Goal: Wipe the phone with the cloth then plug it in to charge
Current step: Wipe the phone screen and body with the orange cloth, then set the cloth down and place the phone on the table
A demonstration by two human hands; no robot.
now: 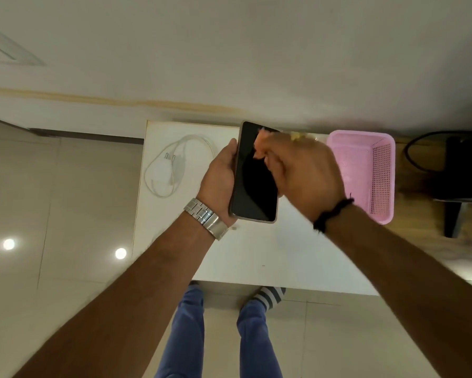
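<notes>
Two hands work over a small white table, seen from the head camera. Far left on the table: a white charger with its coiled cable, unplugged and well apart from the phone. Centre-left: the left hand, a metal watch at its wrist, grips the phone by its long edge, screen up and raised above the table. Centre-right: the right hand, closed around a bunched pinkish cloth, presses it to the upper part of the dark screen. Right: a pink plastic basket stands at the table edge. To wipe well, the left-hand grip should stay firm while the cloth sweeps the full glass, corners included. Motion blur smears the cloth and right-hand fingers; the phone's back and charging port are hidden, and no wall socket is visible
</notes>
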